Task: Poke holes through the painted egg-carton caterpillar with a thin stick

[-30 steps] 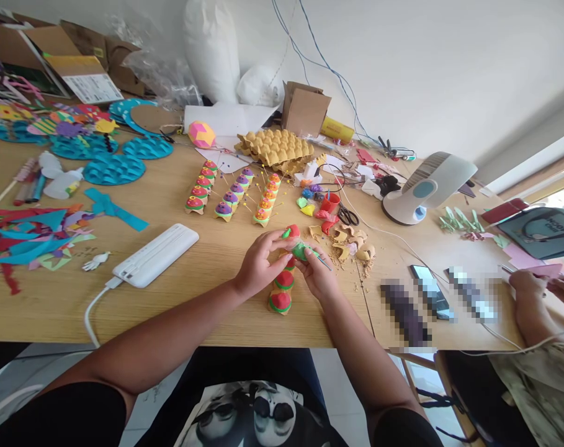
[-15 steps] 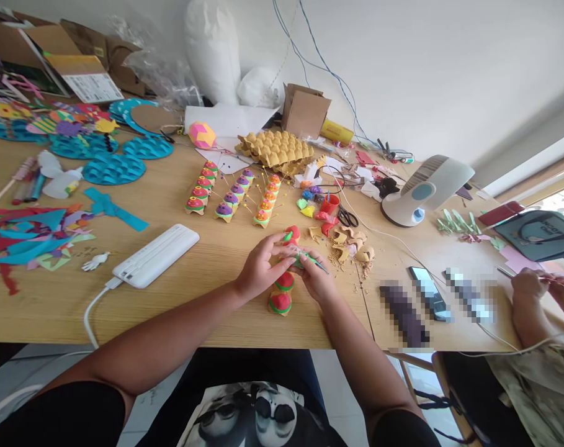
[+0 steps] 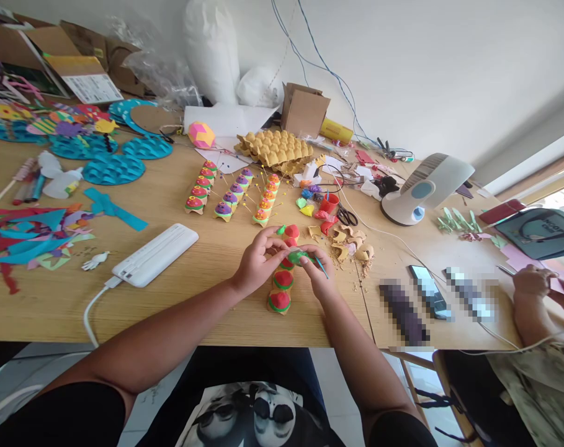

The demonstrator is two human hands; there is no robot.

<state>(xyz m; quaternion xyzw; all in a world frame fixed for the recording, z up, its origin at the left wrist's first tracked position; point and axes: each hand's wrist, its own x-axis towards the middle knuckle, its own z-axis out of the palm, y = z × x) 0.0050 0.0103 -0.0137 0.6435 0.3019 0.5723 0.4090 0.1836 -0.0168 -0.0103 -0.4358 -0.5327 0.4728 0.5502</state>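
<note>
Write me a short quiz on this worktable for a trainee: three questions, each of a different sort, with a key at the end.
1. Multiple choice: what colour are the mounds on top of the bumpy strip nearest the person's body?
A. Purple
B. Red
C. Blue

2. True or false: the white fan stands to the right of the black scissors, as the camera sees it.

3. Fill in the blank: the thin blue stick shows at the person's ____ hand.

Key:
1. B, red, with green around the lower edges.
2. True.
3. Right; it sticks out by the right hand, on the side away from the left hand.
</note>
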